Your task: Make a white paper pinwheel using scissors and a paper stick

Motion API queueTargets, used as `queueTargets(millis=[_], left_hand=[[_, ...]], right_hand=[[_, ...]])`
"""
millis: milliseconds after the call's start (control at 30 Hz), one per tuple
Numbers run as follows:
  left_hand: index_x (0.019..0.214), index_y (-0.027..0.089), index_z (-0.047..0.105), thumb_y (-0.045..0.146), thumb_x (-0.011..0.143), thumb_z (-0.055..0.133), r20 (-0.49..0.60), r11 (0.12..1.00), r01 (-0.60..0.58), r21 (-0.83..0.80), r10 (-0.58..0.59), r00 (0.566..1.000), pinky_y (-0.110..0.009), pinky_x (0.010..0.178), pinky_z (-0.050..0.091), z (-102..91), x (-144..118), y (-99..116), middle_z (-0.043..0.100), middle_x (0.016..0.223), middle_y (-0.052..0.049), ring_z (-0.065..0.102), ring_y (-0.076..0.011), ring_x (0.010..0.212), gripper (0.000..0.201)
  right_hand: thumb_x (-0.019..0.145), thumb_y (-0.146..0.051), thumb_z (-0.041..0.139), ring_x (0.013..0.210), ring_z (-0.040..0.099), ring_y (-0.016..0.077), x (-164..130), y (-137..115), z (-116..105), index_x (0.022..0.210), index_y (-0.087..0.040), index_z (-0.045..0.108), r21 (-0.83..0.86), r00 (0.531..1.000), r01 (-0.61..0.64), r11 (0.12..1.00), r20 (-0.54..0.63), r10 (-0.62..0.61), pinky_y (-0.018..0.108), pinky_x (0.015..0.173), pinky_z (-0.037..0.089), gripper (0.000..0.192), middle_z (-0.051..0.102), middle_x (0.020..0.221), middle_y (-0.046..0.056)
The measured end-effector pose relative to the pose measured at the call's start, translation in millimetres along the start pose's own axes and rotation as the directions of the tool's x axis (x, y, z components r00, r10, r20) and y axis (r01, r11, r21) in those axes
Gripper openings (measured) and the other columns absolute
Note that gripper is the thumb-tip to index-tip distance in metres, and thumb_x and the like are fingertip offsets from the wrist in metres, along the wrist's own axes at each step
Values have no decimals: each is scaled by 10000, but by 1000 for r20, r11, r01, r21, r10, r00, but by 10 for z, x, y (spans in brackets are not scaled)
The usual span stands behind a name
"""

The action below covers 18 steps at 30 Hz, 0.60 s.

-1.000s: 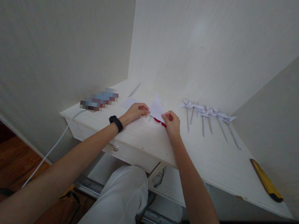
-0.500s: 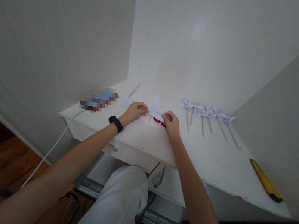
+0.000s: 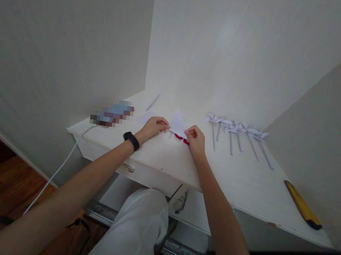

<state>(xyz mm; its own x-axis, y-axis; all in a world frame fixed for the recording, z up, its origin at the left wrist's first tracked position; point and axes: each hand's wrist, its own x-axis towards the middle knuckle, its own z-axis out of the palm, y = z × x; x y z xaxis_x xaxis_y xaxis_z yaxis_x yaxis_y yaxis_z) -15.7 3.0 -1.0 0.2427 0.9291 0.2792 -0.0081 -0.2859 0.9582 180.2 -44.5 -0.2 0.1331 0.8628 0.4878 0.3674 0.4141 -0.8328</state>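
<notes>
A white sheet of paper folded to a triangle (image 3: 178, 123) is held up just above the desk, its peak pointing away from me. My left hand (image 3: 155, 127) pinches its left corner between thumb and fingers. At the right corner, my right hand (image 3: 195, 138) has the same sort of pinch. Beneath the paper show the red handles of what look like scissors (image 3: 178, 137), mostly hidden. Another flat piece of white paper (image 3: 146, 117) lies beyond my left hand, partly covered by it.
Several paper pinwheels (image 3: 238, 128) on thin sticks lie at the back right of the white desk (image 3: 230, 176). A pen-like stick (image 3: 153, 102) rests at the back left. A blurred-out object (image 3: 113, 113) with a white cable is at the left; a yellow-and-black tool (image 3: 302, 204) lies far right.
</notes>
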Motion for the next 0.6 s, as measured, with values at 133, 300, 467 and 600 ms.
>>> queueTargets(millis=[133, 300, 467, 600], left_hand=[[692, 143, 626, 233, 608, 727, -12, 1000, 7, -24, -7, 1000, -237, 554, 395, 2, -11, 19, 592, 573, 9, 520, -93, 529, 160], [674, 143, 616, 229, 584, 737, -53, 999, 3, -47, -6, 999, -236, 546, 394, -2, -1, 19, 592, 570, 10, 513, -91, 519, 173], [678, 142, 620, 244, 587, 739, -49, 999, -8, -40, 6, 999, -235, 547, 392, -6, -9, 29, 588, 564, 9, 513, -91, 520, 181], [686, 145, 620, 259, 596, 739, -36, 1000, -6, -28, 5, 999, -239, 554, 401, -8, -16, 25, 594, 581, 6, 520, -96, 533, 188]], right_hand=[[699, -314, 571, 567, 455, 113, 16, 25, 16, 675, -194, 568, 30, 999, -48, 998, -2, 48, 237, 533, 375, 123, 526, 608, -24], [688, -335, 573, 555, 464, 107, 18, 44, 28, 691, -186, 584, 54, 996, -86, 995, 5, 86, 236, 532, 383, 149, 537, 616, -20], [691, -323, 567, 555, 458, 107, 8, 14, 17, 680, -183, 578, 42, 996, -91, 995, 8, 90, 237, 536, 383, 141, 533, 605, -19], [690, -318, 568, 569, 473, 107, 2, -1, 14, 687, -179, 582, 21, 996, -83, 996, -11, 83, 237, 543, 391, 140, 551, 634, -12]])
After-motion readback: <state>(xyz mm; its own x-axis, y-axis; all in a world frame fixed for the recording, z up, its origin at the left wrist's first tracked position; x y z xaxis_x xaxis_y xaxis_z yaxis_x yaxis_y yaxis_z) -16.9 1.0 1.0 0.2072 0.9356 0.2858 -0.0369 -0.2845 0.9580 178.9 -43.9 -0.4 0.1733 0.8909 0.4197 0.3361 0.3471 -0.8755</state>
